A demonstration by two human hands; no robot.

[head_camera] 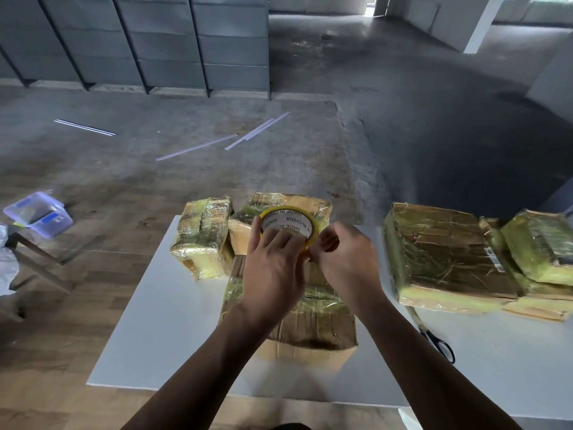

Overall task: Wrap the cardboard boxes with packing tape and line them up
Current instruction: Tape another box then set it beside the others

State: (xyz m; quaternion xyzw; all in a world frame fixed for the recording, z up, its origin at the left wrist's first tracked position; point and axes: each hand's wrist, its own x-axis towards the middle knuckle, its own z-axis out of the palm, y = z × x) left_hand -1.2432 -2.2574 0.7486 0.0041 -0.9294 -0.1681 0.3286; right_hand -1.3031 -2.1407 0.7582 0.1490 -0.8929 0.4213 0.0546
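the left hand [273,274] holds the tape roll [290,226]. the right hand [344,259] pinches the roll's edge. a box [313,330] sits under both hands.

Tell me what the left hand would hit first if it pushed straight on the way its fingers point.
The left hand already has its fingers through the tape roll. Pushed further, it would probably meet the wrapped box just behind the roll, though depth there is hard to judge.
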